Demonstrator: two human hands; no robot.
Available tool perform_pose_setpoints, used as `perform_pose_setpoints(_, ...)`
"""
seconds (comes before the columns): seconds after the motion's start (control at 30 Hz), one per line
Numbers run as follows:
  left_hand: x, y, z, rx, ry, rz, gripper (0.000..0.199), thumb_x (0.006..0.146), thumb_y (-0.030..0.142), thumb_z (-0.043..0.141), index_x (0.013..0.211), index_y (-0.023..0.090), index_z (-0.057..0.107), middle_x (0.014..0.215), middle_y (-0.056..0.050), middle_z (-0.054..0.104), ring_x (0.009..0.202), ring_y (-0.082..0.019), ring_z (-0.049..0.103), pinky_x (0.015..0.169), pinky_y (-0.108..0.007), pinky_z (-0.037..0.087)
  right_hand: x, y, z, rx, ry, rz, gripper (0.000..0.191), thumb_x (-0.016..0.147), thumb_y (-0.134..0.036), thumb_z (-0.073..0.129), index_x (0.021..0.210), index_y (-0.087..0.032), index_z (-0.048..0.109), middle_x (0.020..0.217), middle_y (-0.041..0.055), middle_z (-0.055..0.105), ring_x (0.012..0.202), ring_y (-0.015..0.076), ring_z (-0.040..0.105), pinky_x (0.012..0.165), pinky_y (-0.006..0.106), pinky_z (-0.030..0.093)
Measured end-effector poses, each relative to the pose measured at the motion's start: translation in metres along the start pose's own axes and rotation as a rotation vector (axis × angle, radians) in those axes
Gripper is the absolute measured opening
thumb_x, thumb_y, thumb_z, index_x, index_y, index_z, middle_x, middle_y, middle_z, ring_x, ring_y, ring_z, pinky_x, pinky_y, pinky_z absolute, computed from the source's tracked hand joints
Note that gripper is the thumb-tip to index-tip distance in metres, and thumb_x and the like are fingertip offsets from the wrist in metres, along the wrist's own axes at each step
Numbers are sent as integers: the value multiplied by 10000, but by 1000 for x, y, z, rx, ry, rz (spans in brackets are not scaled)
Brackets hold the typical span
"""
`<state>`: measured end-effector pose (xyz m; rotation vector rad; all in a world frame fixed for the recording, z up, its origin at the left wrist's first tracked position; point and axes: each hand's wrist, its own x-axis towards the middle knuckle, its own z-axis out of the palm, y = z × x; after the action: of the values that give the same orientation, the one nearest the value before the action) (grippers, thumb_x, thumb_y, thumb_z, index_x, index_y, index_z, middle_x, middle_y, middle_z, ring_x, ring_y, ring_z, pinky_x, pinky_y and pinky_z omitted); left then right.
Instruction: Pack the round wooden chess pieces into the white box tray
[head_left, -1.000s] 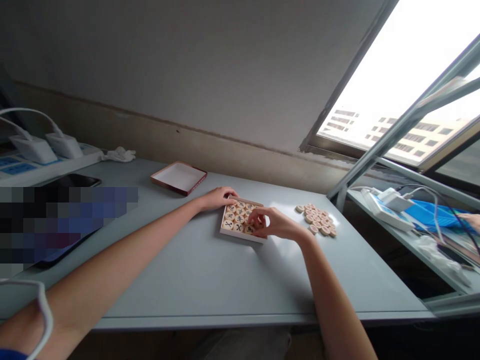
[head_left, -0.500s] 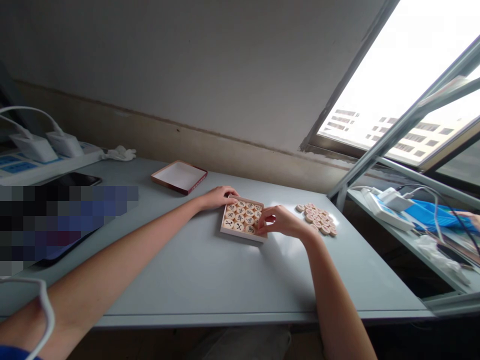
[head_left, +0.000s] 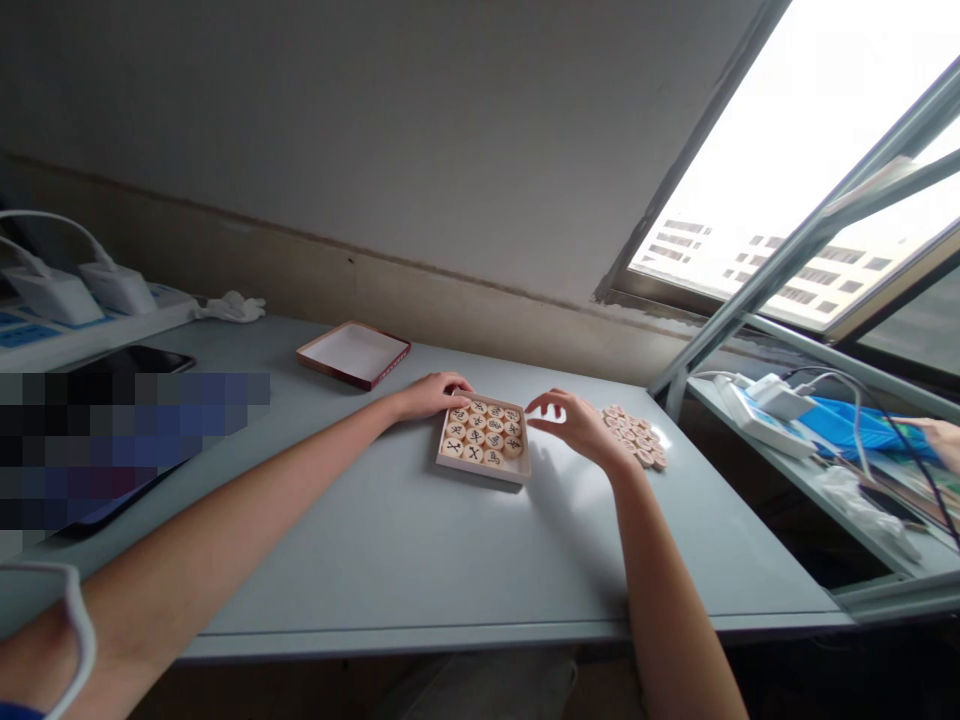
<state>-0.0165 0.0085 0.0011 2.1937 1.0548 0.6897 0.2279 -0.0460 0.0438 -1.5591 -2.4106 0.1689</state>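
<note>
Box point(head_left: 480, 473) is sitting around the middle of the counter point(head_left: 337, 550), and we're getting a proper look inside now. Half a second ago our right hand point(head_left: 574, 420) was poking into the near right corner; now it's hanging just beside the box's right side, thumb and fingers curving apart with nothing between them. So we're seeing the round pieces point(head_left: 494, 440) lying in neat rows, marked faces up, and the only bare spot we're noticing is that near right corner. Our left hand point(head_left: 431, 397) is staying put at the far left corner, thumb touching it, though we can't tell if those fingers are really pinching the edge or just resting. Over to the right, loose pieces point(head_left: 643, 437) are bunching up, partly hiding behind our right hand. The lid point(head_left: 352, 350) is lying open side up, back and left.
</note>
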Motion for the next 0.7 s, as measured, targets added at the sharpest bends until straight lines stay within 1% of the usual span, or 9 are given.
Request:
perform_pose_setpoints(0.07, 0, 0, 0, -2, -3, 8, 361, 706, 400, 481, 935, 150, 607, 969, -56, 595, 901, -208, 535, 789, -270, 395, -2, 20, 3, -281, 179, 189, 261, 782, -289, 479, 1010, -211, 578, 1086, 100, 527, 1009, 247, 438, 818, 390, 309)
perform_pose_setpoints(0.1, 0, 0, 0, -2, -4, 8, 360, 706, 400, 481, 933, 151, 606, 970, -55, 596, 905, -209, 535, 794, -272, 393, -4, 30, 4, -401, 207, 289, 294, 785, -248, 464, 1059, -191, 553, 1169, 127, 477, 1081, 267, 384, 848, 427, 275)
perform_pose_setpoints(0.17, 1, -1, 0, -2, -4, 2, 355, 709, 399, 479, 929, 151, 604, 972, -55, 597, 909, -210, 535, 799, -276, 390, -9, 48, 8, -547, 146, 441, 322, 789, -191, 436, 1094, -157, 531, 1275, 154, 383, 1167, 281, 293, 884, 486, 213)
perform_pose_setpoints(0.23, 1, -2, 0, -7, -8, -3, 349, 713, 396, 476, 929, 151, 600, 970, -54, 599, 909, -209, 537, 800, -278, 388, -12, 59, 9, -583, 60, 501, 286, 800, -179, 414, 1043, -170, 564, 1277, 137, 395, 1176, 274, 285, 903, 520, 162)
perform_pose_setpoints(0.3, 1, -2, 1, -12, -11, -2, 348, 712, 397, 479, 928, 152, 598, 970, -55, 597, 908, -207, 537, 798, -276, 388, -14, 63, 9, -570, 39, 487, 248, 816, -204, 394, 922, -196, 619, 1163, 114, 504, 1098, 265, 366, 907, 524, 138)
perform_pose_setpoints(0.37, 1, -3, 1, -18, -11, -4, 354, 708, 404, 486, 933, 154, 595, 972, -55, 594, 906, -207, 536, 788, -271, 392, -14, 60, 5, -536, 84, 452, 252, 819, -239, 396, 823, -200, 645, 1017, 102, 575, 998, 253, 430, 901, 499, 156)
perform_pose_setpoints(0.47, 1, -4, 1, -13, -12, -15, 362, 704, 412, 488, 941, 159, 595, 959, -56, 594, 886, -209, 539, 760, -268, 402, -13, 47, -4, -439, 116, 424, 235, 781, -325, 469, 756, -190, 659, 919, 103, 586, 947, 268, 446, 847, 463, 232)
perform_pose_setpoints(0.53, 1, -4, 1, -2, -7, -16, 353, 705, 412, 485, 926, 164, 602, 950, -57, 596, 876, -209, 538, 746, -268, 404, -14, 36, -12, -290, 77, 372, 237, 751, -398, 506, 757, -217, 660, 908, 83, 571, 943, 267, 448, 823, 440, 267)
perform_pose_setpoints(0.7, 2, -4, 1, 3, 5, 4, 336, 703, 414, 475, 892, 172, 611, 940, -55, 594, 881, -209, 527, 761, -272, 401, -13, 5, -21, 195, -102, 18, 262, 700, -462, 573, 888, -285, 615, 999, 17, 486, 1001, 202, 430, 862, 327, 315)
